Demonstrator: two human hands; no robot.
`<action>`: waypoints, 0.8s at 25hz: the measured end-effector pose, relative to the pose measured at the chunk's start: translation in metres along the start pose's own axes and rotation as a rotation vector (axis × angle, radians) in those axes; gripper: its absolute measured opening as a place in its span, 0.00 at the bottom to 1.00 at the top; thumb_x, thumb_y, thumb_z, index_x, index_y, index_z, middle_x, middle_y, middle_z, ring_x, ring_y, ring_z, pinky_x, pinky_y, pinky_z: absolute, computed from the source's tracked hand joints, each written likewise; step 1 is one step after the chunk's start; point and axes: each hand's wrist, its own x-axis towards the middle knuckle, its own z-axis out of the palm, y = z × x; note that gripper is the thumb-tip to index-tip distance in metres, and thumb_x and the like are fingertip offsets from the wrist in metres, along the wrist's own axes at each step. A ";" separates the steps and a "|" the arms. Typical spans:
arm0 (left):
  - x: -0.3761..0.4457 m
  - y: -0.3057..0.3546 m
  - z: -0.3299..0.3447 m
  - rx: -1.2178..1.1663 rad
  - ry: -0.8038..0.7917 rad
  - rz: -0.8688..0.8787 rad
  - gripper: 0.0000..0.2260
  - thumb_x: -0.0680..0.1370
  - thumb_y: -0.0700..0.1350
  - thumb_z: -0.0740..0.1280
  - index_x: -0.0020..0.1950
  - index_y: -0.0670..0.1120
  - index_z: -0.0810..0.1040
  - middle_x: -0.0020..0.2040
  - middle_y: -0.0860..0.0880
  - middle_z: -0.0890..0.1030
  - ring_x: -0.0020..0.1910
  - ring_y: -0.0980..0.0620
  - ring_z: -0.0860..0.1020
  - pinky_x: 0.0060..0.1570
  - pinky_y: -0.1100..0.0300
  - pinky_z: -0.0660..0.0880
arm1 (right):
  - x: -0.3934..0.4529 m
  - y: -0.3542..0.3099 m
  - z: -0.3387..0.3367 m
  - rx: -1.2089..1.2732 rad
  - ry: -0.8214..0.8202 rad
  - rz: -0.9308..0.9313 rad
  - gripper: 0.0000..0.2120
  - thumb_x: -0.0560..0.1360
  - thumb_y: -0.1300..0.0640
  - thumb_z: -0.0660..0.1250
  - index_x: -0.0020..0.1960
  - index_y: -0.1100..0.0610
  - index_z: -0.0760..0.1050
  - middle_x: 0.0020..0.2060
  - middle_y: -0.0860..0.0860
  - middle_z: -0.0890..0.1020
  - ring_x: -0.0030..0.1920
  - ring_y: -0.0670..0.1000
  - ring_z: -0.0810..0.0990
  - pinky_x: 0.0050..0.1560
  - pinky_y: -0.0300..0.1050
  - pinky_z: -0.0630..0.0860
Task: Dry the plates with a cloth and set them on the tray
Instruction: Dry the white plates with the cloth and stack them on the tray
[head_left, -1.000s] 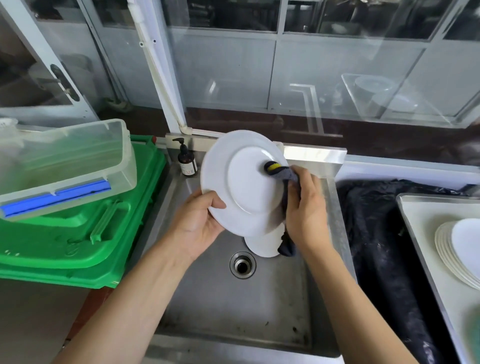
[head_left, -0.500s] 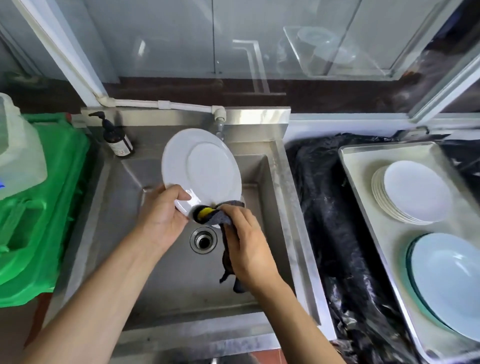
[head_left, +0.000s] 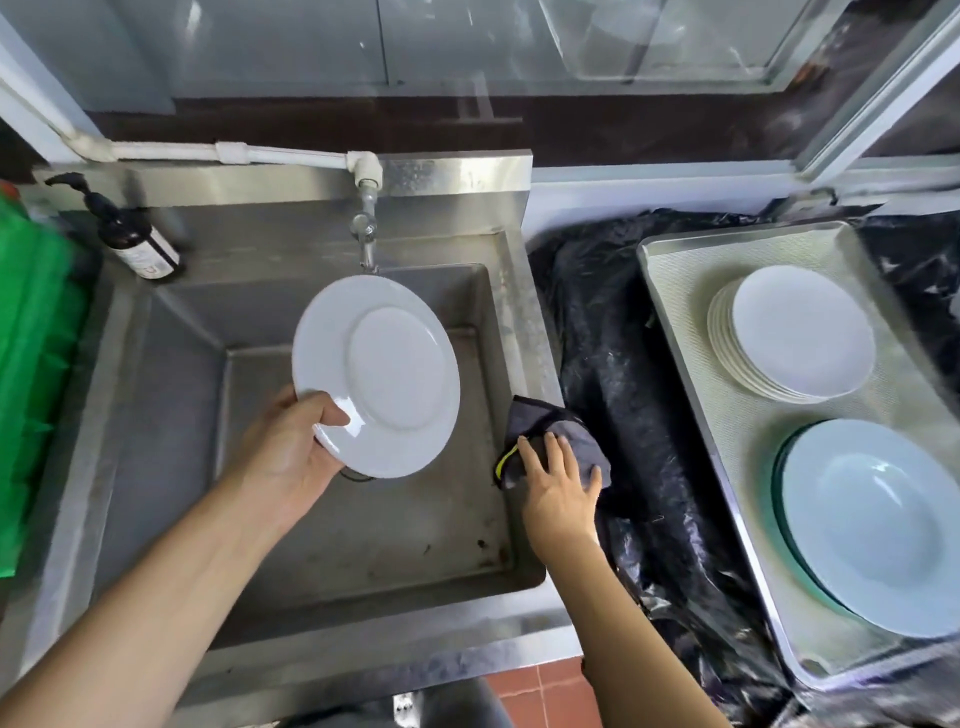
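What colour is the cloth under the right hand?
Dark grey with a yellow edge: the cloth on the sink rim, seen in the head view.

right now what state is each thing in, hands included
white plate: held tilted above the sink by its lower rim
left hand: grips the plate
grey cloth: bunched on the sink's right edge
right hand: fingers spread flat on the cloth
tap: no water visible
tray: holds a stack of white plates and wide bowls
soap bottle: upright
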 end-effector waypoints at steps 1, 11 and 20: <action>-0.001 -0.003 0.001 0.024 -0.003 -0.016 0.23 0.66 0.31 0.60 0.59 0.45 0.77 0.57 0.42 0.80 0.56 0.39 0.77 0.55 0.41 0.72 | 0.000 0.004 0.009 -0.012 -0.036 0.004 0.34 0.83 0.59 0.57 0.83 0.42 0.47 0.83 0.51 0.48 0.83 0.52 0.42 0.79 0.68 0.46; -0.006 -0.017 0.032 0.332 -0.013 0.073 0.11 0.64 0.38 0.63 0.38 0.51 0.80 0.40 0.54 0.82 0.45 0.48 0.77 0.38 0.57 0.74 | -0.006 -0.016 -0.049 0.464 0.302 -0.021 0.21 0.82 0.54 0.61 0.75 0.50 0.69 0.68 0.50 0.76 0.67 0.56 0.73 0.69 0.54 0.65; -0.031 -0.023 0.028 1.222 -0.289 0.621 0.32 0.75 0.38 0.57 0.71 0.68 0.69 0.55 0.72 0.79 0.53 0.72 0.77 0.53 0.75 0.72 | -0.013 -0.069 -0.162 1.204 0.152 0.052 0.24 0.74 0.34 0.65 0.41 0.55 0.79 0.36 0.53 0.83 0.42 0.58 0.83 0.50 0.60 0.82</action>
